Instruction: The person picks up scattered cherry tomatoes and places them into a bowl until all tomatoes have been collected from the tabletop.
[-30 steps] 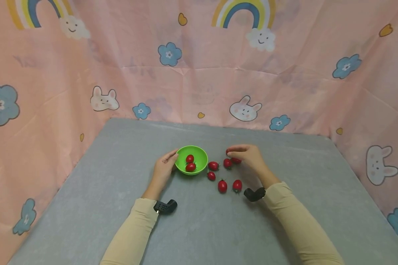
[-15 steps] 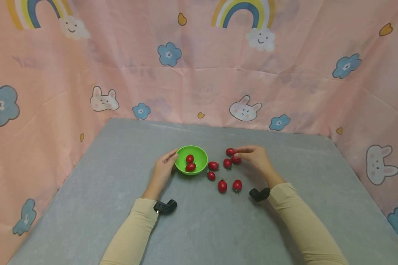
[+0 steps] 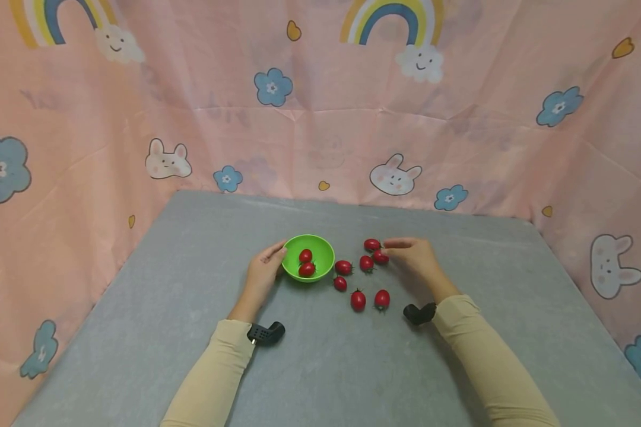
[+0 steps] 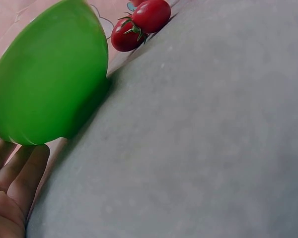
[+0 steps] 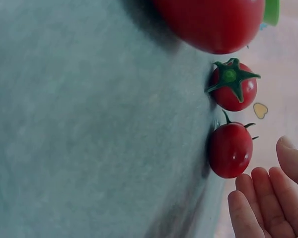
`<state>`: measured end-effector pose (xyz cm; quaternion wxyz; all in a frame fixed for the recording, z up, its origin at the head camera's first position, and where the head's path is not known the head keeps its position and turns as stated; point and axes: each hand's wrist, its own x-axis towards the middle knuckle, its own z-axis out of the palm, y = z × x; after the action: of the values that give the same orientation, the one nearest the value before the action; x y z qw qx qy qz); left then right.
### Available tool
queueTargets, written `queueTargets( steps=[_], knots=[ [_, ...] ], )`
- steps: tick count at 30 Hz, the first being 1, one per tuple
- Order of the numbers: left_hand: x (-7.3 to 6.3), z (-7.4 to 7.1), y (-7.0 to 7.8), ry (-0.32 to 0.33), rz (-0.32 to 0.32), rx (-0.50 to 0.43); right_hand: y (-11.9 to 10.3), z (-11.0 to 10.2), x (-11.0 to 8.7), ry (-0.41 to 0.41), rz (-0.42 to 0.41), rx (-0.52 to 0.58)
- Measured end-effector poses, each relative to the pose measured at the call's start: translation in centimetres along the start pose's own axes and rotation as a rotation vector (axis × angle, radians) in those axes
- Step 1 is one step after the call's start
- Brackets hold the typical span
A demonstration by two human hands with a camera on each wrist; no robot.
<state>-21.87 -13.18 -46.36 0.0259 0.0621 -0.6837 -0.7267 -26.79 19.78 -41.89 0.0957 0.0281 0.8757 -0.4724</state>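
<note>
Seven loose tomatoes (image 3: pixel 358 300) are on your grey desk (image 3: pixel 320 362), with pink rainbow-and-bunny cloth (image 3: pixel 320 133) hanging round the back and sides. Your left hand (image 3: pixel 262 273) has the green bowl (image 3: pixel 323 252) by the rim with two more tomatoes (image 3: pixel 307 270) in it, while your right hand (image 3: pixel 418 257) is empty, fingers straight, just beside the farthest pair. FWIW the two nearest you lie lengthwise front-to-back, one stem away from you, one toward you.

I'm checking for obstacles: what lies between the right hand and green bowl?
The head view shows several red tomatoes on the table between the right hand and green bowl.
</note>
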Motion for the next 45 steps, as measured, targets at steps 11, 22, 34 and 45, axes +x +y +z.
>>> queueTargets(
  steps=[11,22,34,45],
  knots=[
    [0.1,0.0,-0.2,0.016,0.006,0.006,0.3,0.1,0.2,-0.032,0.049,-0.018],
    [0.1,-0.1,-0.2,0.013,-0.003,0.007,0.2,0.6,0.4,-0.057,0.079,0.016],
    [0.2,-0.1,-0.3,0.009,-0.002,0.002,-0.1,1.0,0.5,-0.043,0.046,-0.045],
    [0.2,0.0,-0.3,0.011,0.006,-0.009,0.1,1.2,0.5,-0.03,0.056,-0.057]
  ],
)
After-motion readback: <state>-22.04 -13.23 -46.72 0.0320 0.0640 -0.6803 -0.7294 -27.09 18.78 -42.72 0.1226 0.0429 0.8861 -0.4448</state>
